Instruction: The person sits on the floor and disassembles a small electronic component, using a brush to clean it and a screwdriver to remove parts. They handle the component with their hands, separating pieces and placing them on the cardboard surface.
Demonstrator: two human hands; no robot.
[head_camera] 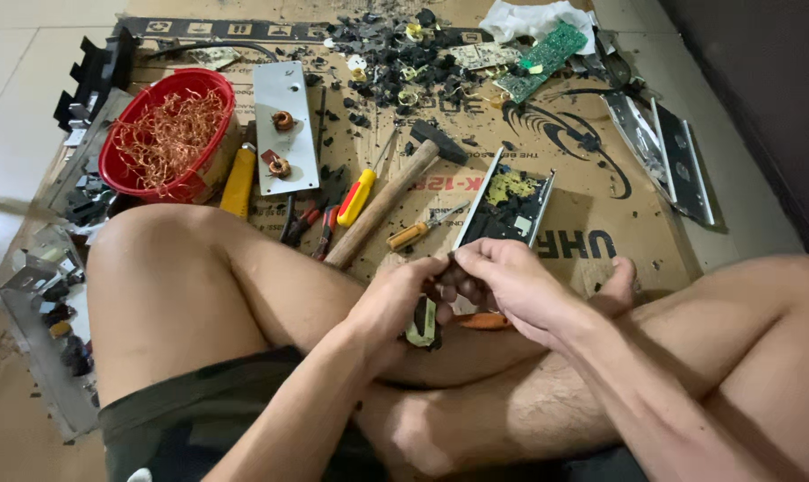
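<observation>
While we sit cross-legged on the cardboard sheet (592,210), a small dark component (447,284) sits pinched between our left hand (394,303) and right hand (509,284), both curled tight on it above our shins. Just beyond lie a metal casing (504,210), a hammer (396,192) and screwdrivers (418,232); a red basket (119,165) of copper wire sits far left.

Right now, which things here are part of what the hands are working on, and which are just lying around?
In hand:
left hand and right hand, together gripping a small dark part
pale piece under the left hand

Lying about:
hammer
red basket of copper wire
yellow-handled screwdriver
green circuit board
open metal casing
</observation>
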